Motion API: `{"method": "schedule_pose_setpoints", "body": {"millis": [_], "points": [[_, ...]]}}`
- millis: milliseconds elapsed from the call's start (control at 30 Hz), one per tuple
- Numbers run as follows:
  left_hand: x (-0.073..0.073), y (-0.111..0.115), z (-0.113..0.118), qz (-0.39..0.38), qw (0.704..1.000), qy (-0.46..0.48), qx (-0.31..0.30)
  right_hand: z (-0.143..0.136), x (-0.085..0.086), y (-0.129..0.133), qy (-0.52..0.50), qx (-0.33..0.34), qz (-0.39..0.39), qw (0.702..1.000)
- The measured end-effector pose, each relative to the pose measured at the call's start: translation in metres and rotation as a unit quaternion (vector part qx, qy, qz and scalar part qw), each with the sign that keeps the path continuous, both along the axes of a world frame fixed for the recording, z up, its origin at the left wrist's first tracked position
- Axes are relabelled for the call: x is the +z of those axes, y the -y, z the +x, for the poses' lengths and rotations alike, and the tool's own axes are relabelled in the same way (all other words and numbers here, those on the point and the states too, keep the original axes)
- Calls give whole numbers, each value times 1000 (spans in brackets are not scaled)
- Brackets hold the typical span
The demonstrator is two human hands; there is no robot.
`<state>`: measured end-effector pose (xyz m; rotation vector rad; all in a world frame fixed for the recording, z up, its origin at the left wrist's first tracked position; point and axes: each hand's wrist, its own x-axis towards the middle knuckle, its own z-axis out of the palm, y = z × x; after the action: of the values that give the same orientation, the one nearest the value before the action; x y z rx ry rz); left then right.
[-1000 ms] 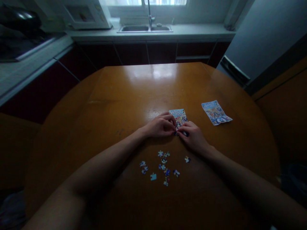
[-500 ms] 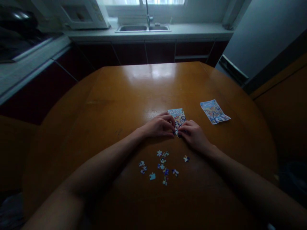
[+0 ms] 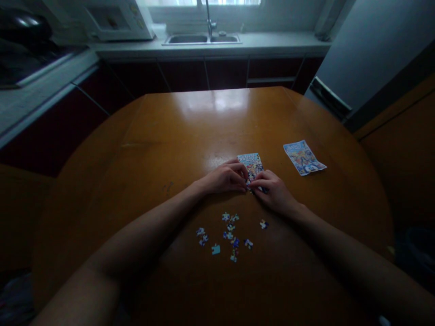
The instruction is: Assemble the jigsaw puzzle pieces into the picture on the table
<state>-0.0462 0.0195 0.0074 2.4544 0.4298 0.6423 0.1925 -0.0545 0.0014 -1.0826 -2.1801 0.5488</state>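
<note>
A partly joined jigsaw puzzle (image 3: 252,162) with a light blue top and a crowded colourful picture lies flat on the table. My left hand (image 3: 227,178) is curled against its left side, thumb and fingers gripping near the lower left edge. From the right, my right hand (image 3: 274,190) pinches at the puzzle's lower edge, its fingertips on a small jigsaw piece mostly hidden by them. The two hands' fingertips almost meet there. Closer to me, several loose jigsaw pieces (image 3: 235,243) lie scattered, among them a plain light blue piece (image 3: 215,249).
A creased picture sheet (image 3: 303,158) with a similar design lies to the right on the wooden table (image 3: 170,131). Beyond the table's far edge stand a counter with a sink (image 3: 186,40), a microwave (image 3: 113,20) and, at right, a fridge (image 3: 370,50).
My right hand's fingertips have shifted slightly left along the puzzle's lower edge, closer to my left fingers. The left hand and the loose pieces look unmoved.
</note>
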Motion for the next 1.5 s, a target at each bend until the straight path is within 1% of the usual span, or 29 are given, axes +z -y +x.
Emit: {"method": "schedule_pose_setpoints", "body": {"millis": [167,300,433,600,767,967,1133,1233,1300,1400,1433,1500], "points": [[6,2,1,-9,1000,-14,4,1,5,2,45,14,5,999],[10,4,2,-12,1000,-16,0,3,6,2,61,0,18,998],[10,2,2,-10,1000,-8,5,8,5,-1,57,-4,30,998],[12,3,1,-1,1000,-5,-11,12,7,-2,44,12,12,999],[14,5,2,3,999,-30,-14,10,10,-2,69,42,12,997],[12,3,1,0,1000,-19,-19,10,13,-3,81,33,4,996],[12,3,0,-12,1000,-23,-10,11,13,-3,98,31,4,995],[12,2,0,-15,1000,-17,-8,12,14,-4,83,30,8,996],[10,1,0,-21,1000,-4,-3,16,17,-4,56,18,8,998],[6,-1,1,-28,999,20,39,24,31,1,45,10,-22,999],[4,-1,2,-28,998,24,55,27,37,4,55,24,-41,997],[2,-1,3,-25,997,27,73,31,50,14,85,75,-83,990]]}}
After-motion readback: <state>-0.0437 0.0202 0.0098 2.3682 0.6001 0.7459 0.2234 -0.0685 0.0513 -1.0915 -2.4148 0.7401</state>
